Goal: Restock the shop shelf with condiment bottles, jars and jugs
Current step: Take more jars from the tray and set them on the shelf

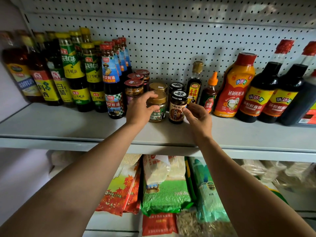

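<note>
Two hands reach onto the grey shelf (68, 124): my left hand (139, 110) curls around a gold-lidded jar (157, 106) standing upright at the shelf's middle, while my right hand (199, 117), fingers loosely spread and holding nothing, touches the black-lidded jar (177, 106) just beside it.

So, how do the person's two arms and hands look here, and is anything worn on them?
Both forearms are bare up to the picture's lower edge; no sleeve shows. The left hand and the right hand wear no glove. I see no ring, watch or bracelet on either wrist or on the fingers that show.
</note>
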Available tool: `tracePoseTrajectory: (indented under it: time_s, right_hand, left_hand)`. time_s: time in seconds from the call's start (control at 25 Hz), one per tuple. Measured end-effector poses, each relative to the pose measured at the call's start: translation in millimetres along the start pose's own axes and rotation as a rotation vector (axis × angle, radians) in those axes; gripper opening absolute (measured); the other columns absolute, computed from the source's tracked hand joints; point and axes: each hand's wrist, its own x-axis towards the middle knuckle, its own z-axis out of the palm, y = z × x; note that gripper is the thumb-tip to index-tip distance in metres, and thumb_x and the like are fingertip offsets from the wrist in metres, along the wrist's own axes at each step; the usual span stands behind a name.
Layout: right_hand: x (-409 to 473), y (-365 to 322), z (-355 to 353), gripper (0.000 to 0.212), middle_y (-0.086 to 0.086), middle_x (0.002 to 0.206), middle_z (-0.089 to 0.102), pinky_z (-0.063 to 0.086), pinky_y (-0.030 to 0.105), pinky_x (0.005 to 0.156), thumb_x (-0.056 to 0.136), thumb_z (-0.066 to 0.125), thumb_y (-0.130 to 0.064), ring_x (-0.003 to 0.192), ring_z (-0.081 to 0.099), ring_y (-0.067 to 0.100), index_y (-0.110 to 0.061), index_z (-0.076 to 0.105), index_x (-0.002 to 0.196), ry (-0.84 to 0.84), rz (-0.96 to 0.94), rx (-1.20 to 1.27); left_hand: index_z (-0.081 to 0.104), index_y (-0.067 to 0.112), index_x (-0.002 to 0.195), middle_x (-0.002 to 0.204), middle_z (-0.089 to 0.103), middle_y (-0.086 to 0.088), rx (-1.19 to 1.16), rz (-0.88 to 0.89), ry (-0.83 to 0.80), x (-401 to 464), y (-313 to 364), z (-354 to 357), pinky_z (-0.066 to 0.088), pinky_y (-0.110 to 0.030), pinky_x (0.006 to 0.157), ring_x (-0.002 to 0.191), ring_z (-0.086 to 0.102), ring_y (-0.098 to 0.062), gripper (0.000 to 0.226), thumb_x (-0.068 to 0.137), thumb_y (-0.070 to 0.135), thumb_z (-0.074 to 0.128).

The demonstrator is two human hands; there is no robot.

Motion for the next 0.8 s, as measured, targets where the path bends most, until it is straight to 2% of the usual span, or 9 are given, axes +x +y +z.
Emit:
tracePoseTrajectory:
  time_s: [0.08,0.16,0.28,0.4,0.48,0.56,0.64,0.68,0.8]
  right_hand:
    - [0.3,1.3,-0.5,0.049,-0.002,0.109,0.075,0.057,0.047,0.094,0.076,0.082,-0.046,0.104,0.070,0.012,-0.018,0.071,0.116,-0.005,0.004,-0.010]
    - [1.0,1.8,-1.1,0.045,-0.002,0.107,0.075,0.057,0.047,0.093,0.079,0.081,-0.043,0.103,0.071,0.012,-0.018,0.072,0.116,-0.015,0.010,-0.026]
    - [2.2,1.7,-1.0,0.038,-0.002,0.105,0.076,0.058,0.046,0.092,0.081,0.080,-0.040,0.101,0.071,0.012,-0.020,0.073,0.113,-0.031,0.019,-0.031]
    - [1.0,-0.2,-0.3,0.036,-0.004,0.102,0.076,0.059,0.046,0.091,0.079,0.080,-0.044,0.100,0.071,0.011,-0.024,0.074,0.109,-0.041,0.019,-0.040]
    - [1.2,-0.1,-0.2,0.043,-0.004,0.101,0.076,0.059,0.046,0.090,0.074,0.080,-0.050,0.099,0.072,0.011,-0.025,0.074,0.108,-0.037,0.022,-0.041]
    - [2.9,1.2,-0.8,0.037,-0.004,0.101,0.077,0.059,0.046,0.090,0.077,0.082,-0.043,0.099,0.072,0.012,-0.023,0.074,0.108,-0.038,0.020,-0.033]
    - [5.9,2.8,-0.2,0.031,-0.003,0.101,0.077,0.059,0.044,0.091,0.081,0.082,-0.034,0.098,0.072,0.012,-0.023,0.074,0.108,-0.047,0.027,-0.038]
    - [7.1,3.0,0.0,0.029,-0.002,0.102,0.076,0.059,0.043,0.091,0.081,0.082,-0.031,0.099,0.072,0.012,-0.024,0.073,0.108,-0.053,0.033,-0.038]
    - [9.2,2.8,0.5,0.027,-0.002,0.101,0.077,0.059,0.036,0.089,0.082,0.082,-0.023,0.098,0.072,0.011,-0.025,0.073,0.106,-0.058,0.048,-0.023]
  left_hand:
    - [0.065,0.035,0.113,0.128,0.064,0.015,0.006,-0.015,0.015,1.1,3.6,1.8,0.053,-0.041,0.086,0.095,0.064,-0.021,0.039,0.077,0.028,0.080]
    - [0.065,0.035,0.113,0.124,0.066,0.011,0.033,-0.028,0.022,2.7,6.0,3.4,0.051,-0.041,0.091,0.106,0.062,-0.020,0.040,0.077,0.028,0.080]
    - [0.064,0.035,0.114,0.122,0.067,0.008,0.062,-0.036,0.020,5.5,5.6,5.0,0.050,-0.041,0.093,0.110,0.061,-0.020,0.040,0.078,0.029,0.079]
    - [0.065,0.032,0.116,0.119,0.069,0.005,0.046,-0.011,0.026,3.9,6.4,3.9,0.051,-0.040,0.089,0.105,0.063,-0.020,0.041,0.078,0.030,0.079]
    - [0.065,0.031,0.120,0.105,0.071,0.002,0.036,0.010,0.081,0.5,11.6,1.7,0.050,-0.032,0.076,0.089,0.062,-0.018,0.043,0.079,0.036,0.079]
    - [0.065,0.030,0.122,0.091,0.064,0.005,0.015,0.077,0.158,-1.3,25.7,0.3,0.045,-0.029,0.071,0.084,0.055,-0.015,0.048,0.077,0.039,0.080]
    - [0.068,0.029,0.120,0.095,0.049,0.013,0.000,0.174,0.155,4.6,40.5,3.4,0.047,-0.033,0.084,0.098,0.053,-0.019,0.051,0.072,0.040,0.082]
    - [0.069,0.030,0.119,0.100,0.044,0.011,0.015,0.202,0.117,8.9,46.9,5.5,0.044,-0.033,0.092,0.105,0.050,-0.019,0.051,0.071,0.042,0.082]
    - [0.072,0.030,0.115,0.110,0.043,0.009,0.089,0.234,-0.019,18.8,56.7,12.2,0.031,-0.027,0.099,0.112,0.039,-0.011,0.047,0.070,0.040,0.083]
